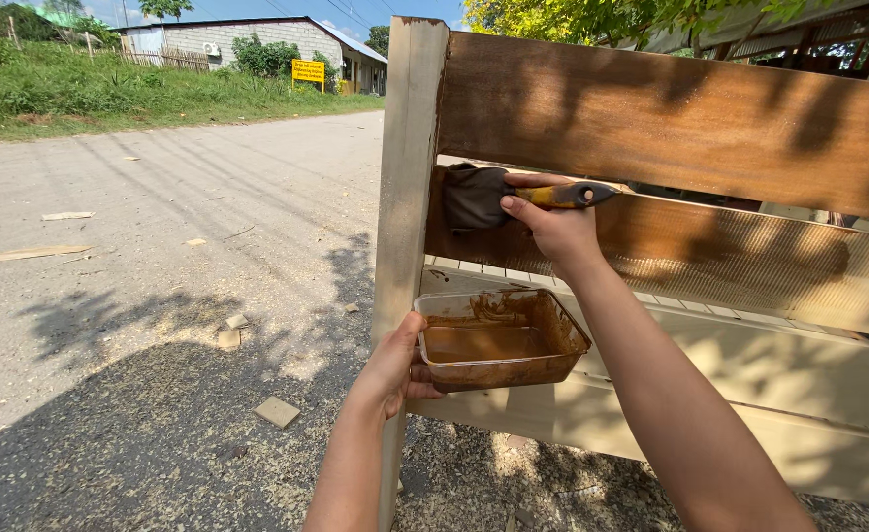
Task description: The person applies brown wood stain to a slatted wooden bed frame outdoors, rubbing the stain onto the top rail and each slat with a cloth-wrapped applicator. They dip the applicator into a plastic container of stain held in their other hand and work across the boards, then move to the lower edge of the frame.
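My right hand (555,225) grips a paintbrush (513,195) with a yellow handle and dark bristles. The bristles press against the left end of the second wooden rail (749,251), next to the pale upright post (407,177). My left hand (395,369) holds a clear plastic tub (498,340) by its left rim. Brown stain liquid lies in the tub. The top rail (671,123) is stained brown all along. The lower rails (749,374) are bare pale wood.
The wooden frame stands upright on a concrete road (178,217) strewn with sawdust and small wood offcuts (277,411). Grass and a low building (247,39) lie beyond the road at the far left. Tree shade falls over the ground.
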Demonstrator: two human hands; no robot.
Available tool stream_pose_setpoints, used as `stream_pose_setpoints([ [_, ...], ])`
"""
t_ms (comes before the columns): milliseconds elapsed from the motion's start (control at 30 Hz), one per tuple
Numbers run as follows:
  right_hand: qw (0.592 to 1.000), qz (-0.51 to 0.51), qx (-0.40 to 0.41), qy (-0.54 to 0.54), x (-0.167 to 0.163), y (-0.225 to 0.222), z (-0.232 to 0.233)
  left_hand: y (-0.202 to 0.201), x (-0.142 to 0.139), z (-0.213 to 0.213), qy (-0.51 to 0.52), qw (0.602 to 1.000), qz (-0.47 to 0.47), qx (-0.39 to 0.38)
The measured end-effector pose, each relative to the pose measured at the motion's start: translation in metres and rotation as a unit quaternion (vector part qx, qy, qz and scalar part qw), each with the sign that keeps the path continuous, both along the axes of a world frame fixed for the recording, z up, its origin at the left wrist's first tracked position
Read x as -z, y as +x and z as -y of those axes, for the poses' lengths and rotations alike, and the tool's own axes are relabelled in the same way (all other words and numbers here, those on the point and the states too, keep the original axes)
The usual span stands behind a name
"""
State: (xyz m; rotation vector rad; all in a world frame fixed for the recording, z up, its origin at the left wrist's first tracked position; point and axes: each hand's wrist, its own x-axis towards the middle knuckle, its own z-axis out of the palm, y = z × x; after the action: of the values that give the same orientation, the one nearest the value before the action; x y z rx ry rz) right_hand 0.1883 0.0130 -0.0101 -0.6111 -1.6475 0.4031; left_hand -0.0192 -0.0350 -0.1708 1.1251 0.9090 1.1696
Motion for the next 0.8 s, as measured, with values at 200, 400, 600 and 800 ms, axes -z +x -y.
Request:
stream_pose_setpoints([
  [200, 0.973, 0.228, 0.019, 0.007, 0.019, 0.057, 0.015, 0.002, -0.002, 0.001, -0.023, 0.998, -0.049, -0.027],
  [400, 0.992, 0.122, -0.012, -0.025, 0.018, 0.103, 0.028, 0.001, -0.001, 0.004, -0.023, 0.998, -0.061, -0.022],
  [600, 0.960, 0.269, -0.004, 0.078, 0.020, 0.009, -0.001, 0.001, -0.001, 0.003, -0.022, 0.999, -0.044, -0.009],
  [800, 0.938, 0.308, 0.058, 0.146, 0.028, 0.054, 0.029, -0.007, 0.002, 0.004, -0.010, 0.999, -0.031, -0.002],
])
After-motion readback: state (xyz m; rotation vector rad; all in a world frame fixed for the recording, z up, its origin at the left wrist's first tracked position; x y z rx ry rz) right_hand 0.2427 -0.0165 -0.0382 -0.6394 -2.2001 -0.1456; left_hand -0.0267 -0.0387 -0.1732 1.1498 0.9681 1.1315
